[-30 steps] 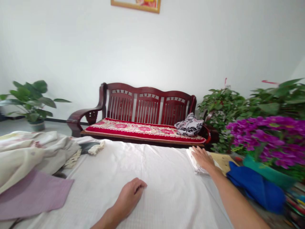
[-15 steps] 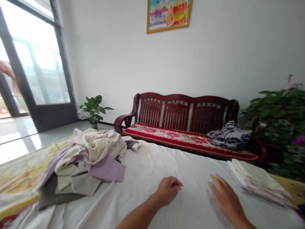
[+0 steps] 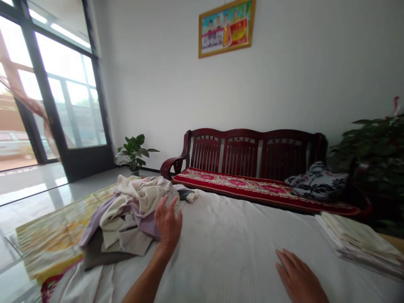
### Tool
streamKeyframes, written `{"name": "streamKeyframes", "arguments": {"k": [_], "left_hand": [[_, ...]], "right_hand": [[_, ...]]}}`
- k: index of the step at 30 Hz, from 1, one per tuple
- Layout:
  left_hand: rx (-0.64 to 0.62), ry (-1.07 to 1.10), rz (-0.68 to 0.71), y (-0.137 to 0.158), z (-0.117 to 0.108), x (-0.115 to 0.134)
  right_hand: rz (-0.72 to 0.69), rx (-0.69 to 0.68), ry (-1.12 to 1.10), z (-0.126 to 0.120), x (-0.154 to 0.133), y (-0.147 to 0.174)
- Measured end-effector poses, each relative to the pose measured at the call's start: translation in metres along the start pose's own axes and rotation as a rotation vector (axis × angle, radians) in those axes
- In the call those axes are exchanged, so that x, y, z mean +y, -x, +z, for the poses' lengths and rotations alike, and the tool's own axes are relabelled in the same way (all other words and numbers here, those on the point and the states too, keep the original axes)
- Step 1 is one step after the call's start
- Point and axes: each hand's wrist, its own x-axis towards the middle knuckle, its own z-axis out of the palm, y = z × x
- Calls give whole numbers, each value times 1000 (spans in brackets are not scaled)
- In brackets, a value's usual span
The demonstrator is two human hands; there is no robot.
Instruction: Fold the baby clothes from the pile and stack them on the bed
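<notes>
White sheet (image 3: 240, 244): left hand (image 3: 168, 223), fingers spread, nears cloth heap (image 3: 132, 210); right hand (image 3: 298, 280) flat, fingers apart; a careless grab may tumble the heap.

White sheet (image 3: 240, 248) matt woven cloth; bench (image 3: 252, 155) glossy wood; floor (image 3: 28, 189) seemingly polished tile.

Right hand (image 3: 298, 280) cut off below

Two hands (image 3: 168, 222), one bench (image 3: 249, 168), one cushion (image 3: 317, 182), one framed picture (image 3: 226, 27)
</notes>
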Motion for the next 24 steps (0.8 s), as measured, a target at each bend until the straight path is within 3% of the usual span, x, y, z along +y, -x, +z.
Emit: {"name": "streamKeyframes", "arguments": {"k": [2,4,9,15,19,24], "left_hand": [[103,-164,-75,-17,-20,-18],[115,-273,-139,-26,-32,-31],[77,-337,-242,-44,-40,-57],[-48,-319,-198,-75,-41,-79],[-1,-242,-55,-101,-42,-63],[-2,69,160,-104,-37,6]], "right_hand": [[-10,2,-10,1,1,0],[-21,4,-26,2,2,0],[-20,0,-57,1,3,0],[17,-51,-67,-11,-5,-1],[51,-75,-81,-18,-11,-1],[98,-133,-86,-25,-18,0]]}}
